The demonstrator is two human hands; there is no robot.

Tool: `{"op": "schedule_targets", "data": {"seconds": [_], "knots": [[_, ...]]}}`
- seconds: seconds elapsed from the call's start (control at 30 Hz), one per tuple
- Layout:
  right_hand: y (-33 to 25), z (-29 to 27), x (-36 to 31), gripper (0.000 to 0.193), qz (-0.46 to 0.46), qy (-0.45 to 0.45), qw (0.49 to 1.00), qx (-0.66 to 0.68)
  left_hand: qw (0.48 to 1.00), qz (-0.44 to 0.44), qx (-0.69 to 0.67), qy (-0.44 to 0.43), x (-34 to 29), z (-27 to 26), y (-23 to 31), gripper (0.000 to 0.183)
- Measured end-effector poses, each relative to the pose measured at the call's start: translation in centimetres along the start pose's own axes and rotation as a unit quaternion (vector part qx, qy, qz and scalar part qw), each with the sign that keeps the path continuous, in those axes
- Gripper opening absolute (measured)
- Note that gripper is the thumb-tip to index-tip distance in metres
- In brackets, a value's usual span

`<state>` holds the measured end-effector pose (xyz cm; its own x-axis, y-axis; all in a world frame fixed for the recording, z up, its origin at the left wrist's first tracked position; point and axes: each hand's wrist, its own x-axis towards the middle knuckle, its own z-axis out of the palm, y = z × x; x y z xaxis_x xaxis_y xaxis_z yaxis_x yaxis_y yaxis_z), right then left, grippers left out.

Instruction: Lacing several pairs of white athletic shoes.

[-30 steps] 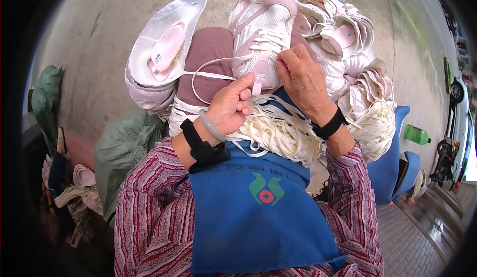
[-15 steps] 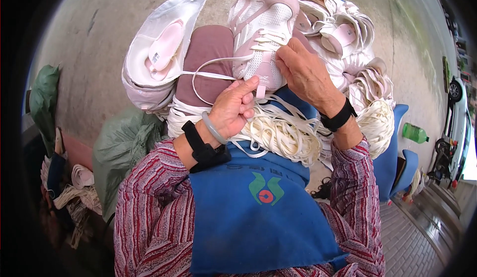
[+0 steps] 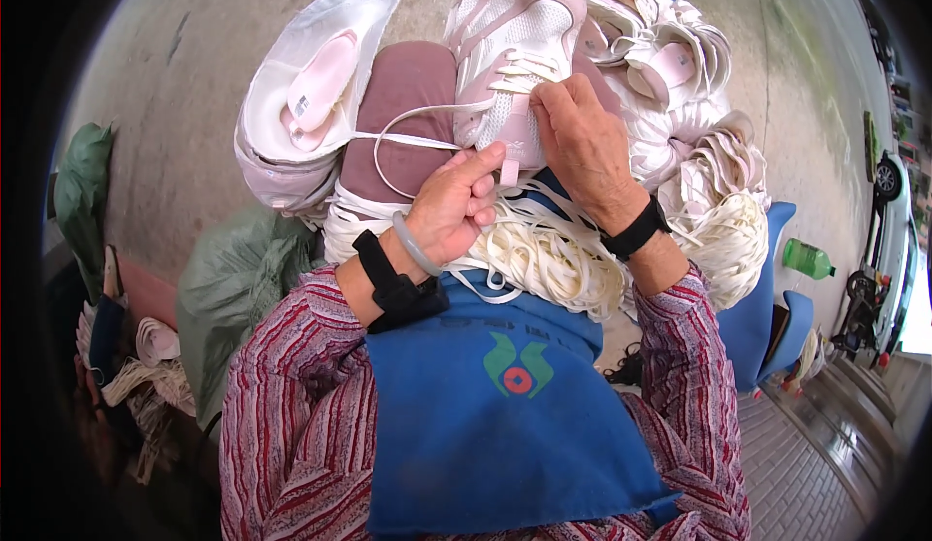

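A white mesh shoe upper with dusty-pink trim (image 3: 515, 32) lies across my lap, its pull tab towards me. White shoelace (image 3: 524, 68) crosses its upper eyelets, and one long end loops out to the left. My left hand (image 3: 454, 201) is closed at the near edge of the upper, thumb on the pink part beside the tab. Over the lower eyelets my right hand (image 3: 582, 143) is pinched at the lacing; the lace runs in under its fingertips, which hide the very end. A bundle of cream laces (image 3: 553, 264) lies just below both hands.
Nested white uppers with a pink insole-shaped piece (image 3: 325, 80) rest on my left thigh. More pink-and-white uppers (image 3: 670, 61) are heaped at the right. A green sack (image 3: 228, 294) stands at the left, a blue chair (image 3: 762, 318) and green bottle (image 3: 808, 259) at the right.
My right hand has shifted slightly left and down, still pinched by the eyelets. The left hand stays almost in place, and the upper has moved slightly.
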<state>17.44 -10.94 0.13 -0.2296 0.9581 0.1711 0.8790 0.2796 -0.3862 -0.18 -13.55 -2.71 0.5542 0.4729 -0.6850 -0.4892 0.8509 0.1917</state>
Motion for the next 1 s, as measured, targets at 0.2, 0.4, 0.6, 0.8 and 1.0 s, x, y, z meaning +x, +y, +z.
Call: {"op": "schedule_targets", "data": {"seconds": [0.2, 0.4, 0.6, 0.8, 1.0], "knots": [[-0.8, -0.1, 0.1, 0.013, 0.016, 0.014, 1.000, -0.003, 1.000, 0.000, 0.003, -0.005, 0.1, -0.1, 0.2, 0.020], [-0.3, -0.8, 0.0, 0.014, -0.003, 0.046, 0.997, -0.056, 1.000, -0.004, -0.004, 0.006, -0.1, 0.2, 0.3, 0.017], [-0.9, 0.6, 0.3, 0.010, 0.022, 0.044, 0.998, -0.044, 0.998, -0.032, -0.031, -0.054, 0.4, 0.0, 0.4, 0.014], [-1.2, -0.2, 0.2, 0.009, -0.007, 0.079, 0.997, -0.013, 0.996, -0.037, -0.038, -0.067, 0.7, -0.3, 0.4, 0.015], [-2.0, -0.9, 1.3, 0.009, -0.086, 0.030, 0.990, -0.104, 0.998, -0.029, -0.037, -0.051, 0.6, -0.2, 0.4, 0.015]]}}
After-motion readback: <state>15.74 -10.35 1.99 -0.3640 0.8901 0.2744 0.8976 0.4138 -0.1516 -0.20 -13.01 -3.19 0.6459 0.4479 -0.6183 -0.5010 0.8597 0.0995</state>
